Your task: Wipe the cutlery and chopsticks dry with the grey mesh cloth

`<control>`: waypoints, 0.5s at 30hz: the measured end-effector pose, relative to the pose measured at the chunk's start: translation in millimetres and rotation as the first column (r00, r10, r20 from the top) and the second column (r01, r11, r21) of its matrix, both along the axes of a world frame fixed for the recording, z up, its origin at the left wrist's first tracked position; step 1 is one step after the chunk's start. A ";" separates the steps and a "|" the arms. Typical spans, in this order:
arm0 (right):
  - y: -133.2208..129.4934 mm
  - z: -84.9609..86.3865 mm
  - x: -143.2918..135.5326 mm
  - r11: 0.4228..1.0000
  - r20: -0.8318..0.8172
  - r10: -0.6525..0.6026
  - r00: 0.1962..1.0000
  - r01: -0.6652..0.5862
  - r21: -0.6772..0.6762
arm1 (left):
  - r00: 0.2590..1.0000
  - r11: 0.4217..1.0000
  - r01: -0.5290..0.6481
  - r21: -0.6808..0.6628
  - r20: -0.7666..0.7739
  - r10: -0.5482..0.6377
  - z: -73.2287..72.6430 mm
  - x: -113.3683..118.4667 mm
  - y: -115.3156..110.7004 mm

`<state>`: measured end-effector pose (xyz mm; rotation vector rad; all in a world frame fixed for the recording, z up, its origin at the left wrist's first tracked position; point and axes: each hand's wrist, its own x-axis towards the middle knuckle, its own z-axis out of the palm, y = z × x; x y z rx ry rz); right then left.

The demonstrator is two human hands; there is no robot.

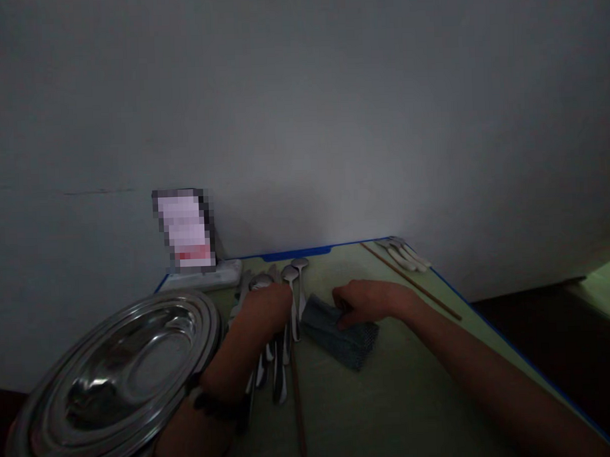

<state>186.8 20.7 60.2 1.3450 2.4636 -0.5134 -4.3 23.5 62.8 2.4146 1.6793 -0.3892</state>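
Note:
My left hand [272, 306], with a dark band at the wrist, is over a pile of metal cutlery [279, 373] left of the table's middle; its fingertips are hidden, so what it grips cannot be made out. Two spoons [299, 263] lie just beyond and to its right. My right hand [357, 301] has its fingers curled at the top of a grey-blue cloth [341, 334], pinching its upper edge. The cloth lies on the green table top between the cutlery and that hand.
Stacked metal trays [208, 325] stand at the left. Behind them a blurred phone [187, 229] leans on a white stand [201, 277]. One brown stick [299, 415] lies near the front, another [411, 282] at the right beside white-handled cutlery [406, 257]. A wall rises behind.

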 end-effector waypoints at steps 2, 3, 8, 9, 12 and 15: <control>0.3 0.4 0.1 1.000 0.001 0.005 1.000 -0.005 0.002 | 1.000 1.000 -0.004 0.000 -0.016 0.004 0.7 0.3 0.7; 0.3 0.6 0.2 1.000 0.004 0.005 1.000 -0.005 0.003 | 1.000 1.000 -0.012 0.008 -0.025 0.012 1.3 0.8 0.7; 0.0 0.5 0.3 1.000 0.010 -0.003 1.000 0.003 0.007 | 0.996 0.997 -0.059 0.048 -0.058 0.061 2.0 7.0 -1.4; -0.1 0.3 0.2 1.000 0.011 -0.005 1.000 0.005 0.009 | 0.996 0.997 -0.064 0.049 -0.064 0.067 1.2 8.4 -1.8; -0.7 0.4 -0.7 1.000 0.014 -0.011 1.000 0.011 0.007 | 0.993 0.997 -0.070 0.038 -0.088 0.073 -2.9 10.0 -1.9; -1.2 1.9 -1.4 1.000 0.022 -0.024 0.999 0.024 0.002 | 0.992 0.998 -0.058 -0.003 -0.114 0.057 -7.0 7.0 -0.5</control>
